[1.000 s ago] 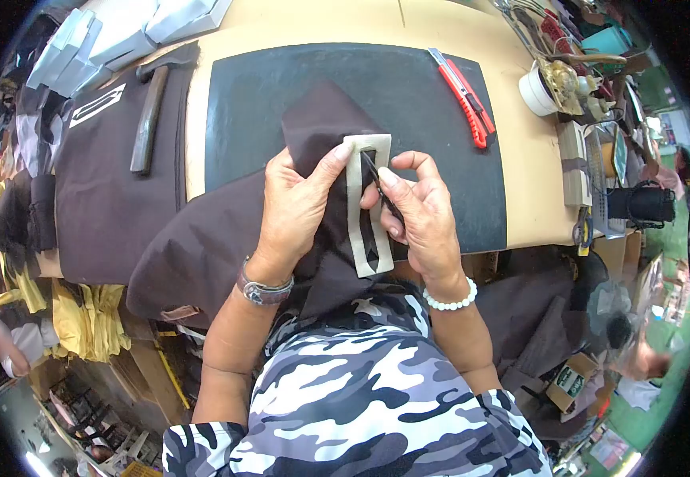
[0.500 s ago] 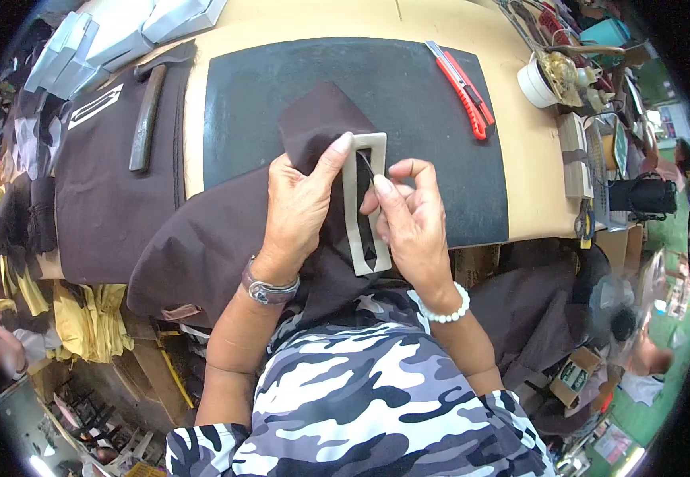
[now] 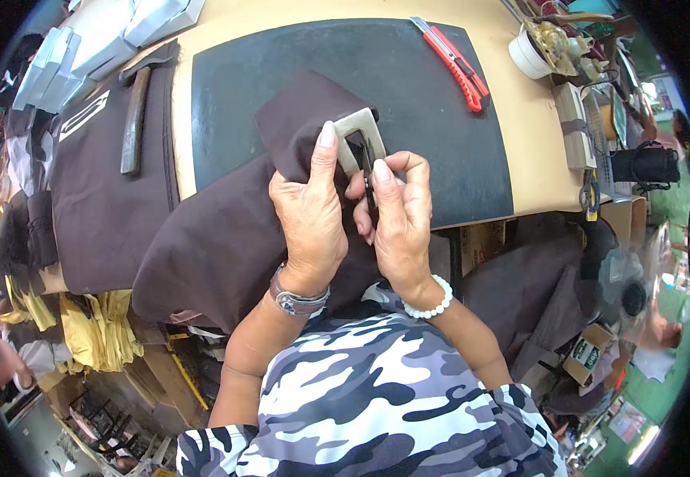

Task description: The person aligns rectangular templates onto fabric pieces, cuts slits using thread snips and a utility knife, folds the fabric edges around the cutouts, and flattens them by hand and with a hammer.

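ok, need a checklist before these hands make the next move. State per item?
1. Left hand gripping brown fabric behind cream rectangular frame: ok.
2. Right hand holding slim dark tool: ok, pinched between thumb and fingers.
3. Tool tip touching fabric inside the frame: cannot tell.
4. Whole frame visible: not ok, hands hide its lower part.
5. Red utility knife clear of both hands: ok, on black cutting mat.
6. Hammer clear of both hands: ok, off left.
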`<control>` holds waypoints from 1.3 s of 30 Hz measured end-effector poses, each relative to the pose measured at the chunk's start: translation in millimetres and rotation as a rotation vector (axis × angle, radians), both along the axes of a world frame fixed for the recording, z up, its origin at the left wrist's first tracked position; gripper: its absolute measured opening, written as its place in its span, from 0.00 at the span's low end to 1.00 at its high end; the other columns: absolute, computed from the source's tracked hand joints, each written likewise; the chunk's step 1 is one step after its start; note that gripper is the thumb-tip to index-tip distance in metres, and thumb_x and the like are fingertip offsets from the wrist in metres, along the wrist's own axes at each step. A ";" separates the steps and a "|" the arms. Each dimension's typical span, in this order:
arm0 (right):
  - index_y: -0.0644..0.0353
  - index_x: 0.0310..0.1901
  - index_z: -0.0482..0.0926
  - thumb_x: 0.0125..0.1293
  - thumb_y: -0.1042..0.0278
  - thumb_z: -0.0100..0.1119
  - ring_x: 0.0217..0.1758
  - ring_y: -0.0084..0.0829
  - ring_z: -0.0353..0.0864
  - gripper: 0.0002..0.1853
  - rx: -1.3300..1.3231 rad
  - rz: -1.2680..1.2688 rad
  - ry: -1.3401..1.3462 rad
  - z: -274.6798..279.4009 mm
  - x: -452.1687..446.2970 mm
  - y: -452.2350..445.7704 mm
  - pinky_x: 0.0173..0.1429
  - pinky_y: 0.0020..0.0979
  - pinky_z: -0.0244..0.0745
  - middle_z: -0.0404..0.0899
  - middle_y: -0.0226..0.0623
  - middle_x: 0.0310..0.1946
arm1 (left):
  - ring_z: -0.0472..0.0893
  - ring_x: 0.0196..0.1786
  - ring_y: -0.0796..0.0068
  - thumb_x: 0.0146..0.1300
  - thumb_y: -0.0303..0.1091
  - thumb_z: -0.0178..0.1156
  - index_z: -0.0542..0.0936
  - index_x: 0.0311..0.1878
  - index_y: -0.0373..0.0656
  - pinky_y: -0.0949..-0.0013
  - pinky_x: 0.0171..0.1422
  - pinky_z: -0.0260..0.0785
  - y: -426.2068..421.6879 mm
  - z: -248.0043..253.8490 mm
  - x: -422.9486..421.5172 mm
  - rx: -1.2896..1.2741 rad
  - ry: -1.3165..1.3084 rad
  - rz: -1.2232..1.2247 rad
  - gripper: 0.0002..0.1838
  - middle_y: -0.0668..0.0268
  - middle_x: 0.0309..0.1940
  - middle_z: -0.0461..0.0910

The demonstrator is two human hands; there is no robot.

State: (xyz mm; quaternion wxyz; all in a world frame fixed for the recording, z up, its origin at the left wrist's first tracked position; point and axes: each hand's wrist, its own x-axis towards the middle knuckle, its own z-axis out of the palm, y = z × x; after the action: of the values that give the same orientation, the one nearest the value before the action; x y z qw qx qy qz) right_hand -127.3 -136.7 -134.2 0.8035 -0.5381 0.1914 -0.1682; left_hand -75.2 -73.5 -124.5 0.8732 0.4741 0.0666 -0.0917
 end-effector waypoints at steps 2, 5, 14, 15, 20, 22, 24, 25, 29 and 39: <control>0.60 0.46 0.58 0.72 0.65 0.46 0.17 0.13 0.63 0.11 0.020 -0.016 -0.030 0.8 2.3 0.8 0.20 0.16 0.59 0.73 0.35 0.26 | 0.79 0.37 0.82 0.62 0.30 0.61 0.82 0.40 0.40 0.77 0.42 0.70 1.1 -1.5 -0.6 0.017 -0.013 0.004 0.06 0.69 0.36 0.82; 0.60 0.46 0.59 0.71 0.66 0.49 0.18 0.12 0.62 0.11 0.076 -0.024 -0.075 0.9 3.5 1.3 0.19 0.15 0.57 0.74 0.34 0.26 | 0.79 0.38 0.82 0.62 0.29 0.61 0.82 0.41 0.40 0.77 0.44 0.70 1.9 -2.4 0.5 0.024 -0.055 0.006 0.06 0.68 0.37 0.82; 0.59 0.45 0.60 0.69 0.68 0.53 0.18 0.09 0.61 0.12 0.122 -0.034 -0.087 1.7 5.0 -4.0 0.19 0.13 0.55 0.75 0.34 0.25 | 0.80 0.40 0.81 0.62 0.29 0.60 0.82 0.42 0.39 0.76 0.47 0.70 0.8 2.1 2.6 0.026 -0.081 -0.039 0.07 0.67 0.38 0.82; 0.59 0.44 0.60 0.68 0.68 0.53 0.18 0.09 0.61 0.12 0.133 -0.029 -0.098 0.0 5.2 -5.0 0.19 0.13 0.54 0.75 0.34 0.25 | 0.80 0.40 0.81 0.62 0.29 0.60 0.82 0.41 0.39 0.76 0.46 0.70 0.6 2.5 2.9 0.041 -0.086 -0.041 0.07 0.67 0.38 0.82; 0.58 0.43 0.61 0.68 0.68 0.54 0.16 0.09 0.60 0.11 0.213 -0.022 -0.105 -9.8 7.1 -12.5 0.17 0.14 0.53 0.75 0.34 0.25 | 0.79 0.35 0.82 0.62 0.30 0.61 0.82 0.38 0.38 0.77 0.42 0.70 -0.8 -4.8 10.2 0.096 -0.088 -0.099 0.06 0.68 0.35 0.82; 0.58 0.43 0.62 0.68 0.68 0.53 0.16 0.09 0.60 0.11 0.204 -0.035 -0.093 -10.5 7.8 -15.7 0.18 0.14 0.53 0.75 0.34 0.24 | 0.77 0.31 0.85 0.63 0.31 0.61 0.81 0.35 0.38 0.78 0.36 0.69 -4.1 -4.8 13.3 0.104 -0.067 -0.115 0.07 0.71 0.31 0.81; 0.58 0.44 0.62 0.68 0.67 0.53 0.17 0.10 0.61 0.11 0.212 -0.031 -0.057 -9.2 8.3 -18.5 0.18 0.14 0.53 0.75 0.34 0.24 | 0.77 0.31 0.84 0.63 0.32 0.61 0.81 0.36 0.38 0.78 0.36 0.69 -7.3 -6.1 15.0 0.082 -0.046 -0.126 0.07 0.71 0.31 0.81; 0.58 0.45 0.62 0.68 0.67 0.53 0.17 0.10 0.62 0.11 0.223 -0.020 -0.030 -6.9 7.9 -21.5 0.19 0.14 0.54 0.76 0.34 0.24 | 0.77 0.31 0.84 0.63 0.32 0.61 0.81 0.36 0.38 0.78 0.36 0.69 -8.7 -6.8 16.1 0.071 -0.036 -0.130 0.07 0.71 0.30 0.81; 0.61 0.50 0.63 0.68 0.65 0.55 0.19 0.16 0.68 0.15 -0.235 -0.002 0.134 3.6 -5.4 -45.3 0.23 0.20 0.64 0.78 0.39 0.27 | 0.78 0.30 0.83 0.63 0.33 0.61 0.80 0.36 0.38 0.77 0.34 0.70 -11.1 -7.7 20.9 0.064 0.031 -0.170 0.07 0.70 0.30 0.81; 0.57 0.44 0.79 0.51 0.66 0.66 0.56 0.42 0.70 0.17 -1.594 -0.065 -0.021 -0.7 2.8 -100.0 0.59 0.40 0.63 0.74 0.39 0.49 | 0.80 0.34 0.81 0.63 0.34 0.61 0.80 0.39 0.38 0.76 0.39 0.72 -10.2 -12.3 23.8 0.062 0.050 -0.168 0.09 0.67 0.34 0.82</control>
State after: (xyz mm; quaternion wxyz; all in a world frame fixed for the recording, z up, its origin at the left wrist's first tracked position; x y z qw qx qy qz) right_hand -124.5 -236.6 -134.9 0.1733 -0.9431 0.0213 -0.2829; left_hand -51.5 -83.7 -136.8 0.8453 0.5025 0.0510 -0.1742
